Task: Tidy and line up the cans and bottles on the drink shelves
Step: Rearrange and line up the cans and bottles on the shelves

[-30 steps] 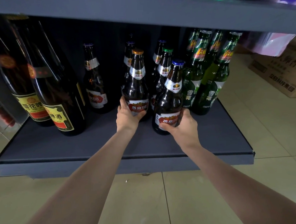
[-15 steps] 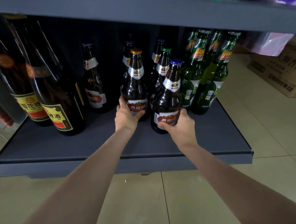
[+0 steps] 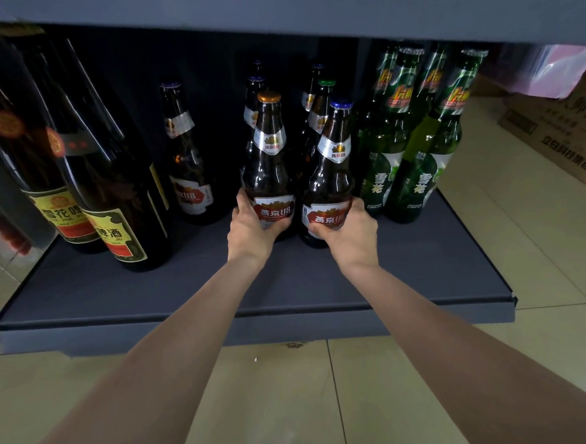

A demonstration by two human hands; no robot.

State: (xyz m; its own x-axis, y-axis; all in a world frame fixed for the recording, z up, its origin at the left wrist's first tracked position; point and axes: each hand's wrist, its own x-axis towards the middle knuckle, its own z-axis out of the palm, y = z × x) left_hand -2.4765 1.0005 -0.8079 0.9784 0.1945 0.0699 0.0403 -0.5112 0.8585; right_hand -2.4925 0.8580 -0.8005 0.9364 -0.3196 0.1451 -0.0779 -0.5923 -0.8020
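— Left hand [image 3: 251, 229] wrapped low around the gold-capped brown bottle [image 3: 271, 175], thumb on the label side, fingers curled behind the glass
— And the right?
— Right hand [image 3: 349, 234] clenched round the base of the blue-capped brown bottle [image 3: 332, 181], just beside the first, labels facing out
— Where on the shelf?
— Mid-depth on the dark bottom shelf [image 3: 289, 290], upright or nearly so, at the head of two rows of like bottles running back into shadow; bare shelf in front, toward the lip
— Neighbours?
— Green bottles [image 3: 414, 152] close on the right, nearly touching the blue-capped one; a lone brown bottle [image 3: 187, 166] to the left with a gap between; two big dark bottles [image 3: 111, 185] with yellow labels further left
— Handling?
— Glass, probably full, so fairly heavy and rigid; smooth and likely slippery above the paper label; breakable over the tiled floor [image 3: 295, 393] below
— Best hold?
— Low on the body, around the label, as now; better grip on paper, weight kept under control; not by the thin neck, prone to tipping
— Risk?
— Knocking against the green neighbours while sliding; better to drag flat on the shelf than lift, both fronts level with each other
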